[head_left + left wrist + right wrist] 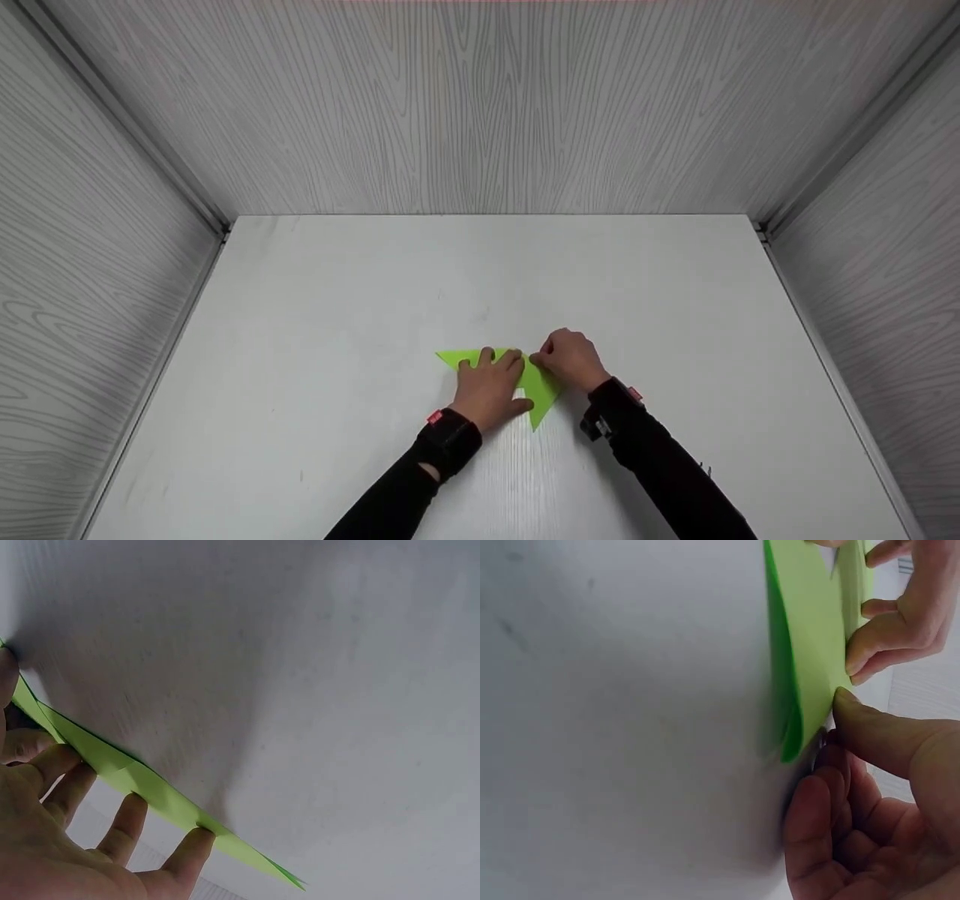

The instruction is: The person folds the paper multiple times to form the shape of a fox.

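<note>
A folded sheet of bright green paper (541, 388) lies on the white table, with one pointed end to the left and another toward the person. My left hand (489, 390) presses on its middle with fingers spread; in the left wrist view the fingertips (201, 836) rest along the paper strip (169, 799). At the paper's upper right edge, my right hand (574, 358) pinches the paper between thumb and curled fingers. The right wrist view shows the thumb (855, 709) on that edge, beside a rounded, partly raised fold (799, 716).
The white tabletop (337, 300) stretches around both hands. Wood-grain panels stand behind it (480, 112), at the left (90, 225) and at the right (885, 225). Each wrist wears a black band, the left one (450, 441) near the paper.
</note>
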Available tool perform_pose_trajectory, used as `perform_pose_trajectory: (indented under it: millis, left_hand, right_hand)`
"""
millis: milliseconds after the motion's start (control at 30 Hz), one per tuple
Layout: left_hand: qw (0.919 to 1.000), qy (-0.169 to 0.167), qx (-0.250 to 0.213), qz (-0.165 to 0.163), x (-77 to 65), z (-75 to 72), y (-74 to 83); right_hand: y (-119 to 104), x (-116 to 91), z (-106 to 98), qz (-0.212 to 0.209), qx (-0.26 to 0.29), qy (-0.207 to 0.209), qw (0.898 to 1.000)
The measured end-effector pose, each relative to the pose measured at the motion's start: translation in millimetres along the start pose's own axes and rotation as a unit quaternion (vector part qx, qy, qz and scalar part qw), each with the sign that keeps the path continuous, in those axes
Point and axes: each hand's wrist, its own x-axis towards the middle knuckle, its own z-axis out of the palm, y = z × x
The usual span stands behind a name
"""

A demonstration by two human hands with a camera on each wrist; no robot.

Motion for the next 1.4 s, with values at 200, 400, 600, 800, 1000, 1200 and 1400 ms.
perform_pose_trajectory:
  millis: [200, 400, 600, 800, 1000, 1200, 1400]
  left_hand:
    - [1.0, -0.002, 0.001, -0.003, -0.3, 0.0, 2.1]
    - [1.0, 0.001, 0.002, -0.004, -2.2, -0.5, -0.3]
    - [1.0, 0.0, -0.003, -0.009, -4.1, -0.4, -4.5]
    - [0.9999, 0.007, 0.002, -0.008, -4.6, 1.0, -4.6]
    - [0.9999, 0.014, -0.001, -0.003, -3.6, 1.9, -3.6]
    - [0.9999, 0.012, 0.0, -0.006, -2.3, 0.1, -2.4]
    - [0.9999, 0.014, -0.009, 0.001, -0.7, 1.6, -0.4]
  right_hand:
    - [-6.1, 5.3, 3.0, 0.017, -0.016, -0.006, 1.0]
    - [-9.8, 5.1, -1.6, 0.016, -0.025, -0.03, 0.999]
    - [-6.7, -0.2, -7.6, 0.015, -0.04, -0.061, 0.997]
    - [-2.3, -5.7, -12.3, 0.007, -0.051, -0.081, 0.995]
    - [5.8, -11.8, -19.5, 0.025, -0.072, -0.101, 0.992]
    - [18.3, -25.5, -29.1, 0.038, -0.078, -0.11, 0.99]
    - [31.0, -34.9, -34.9, 0.035, -0.066, -0.114, 0.991]
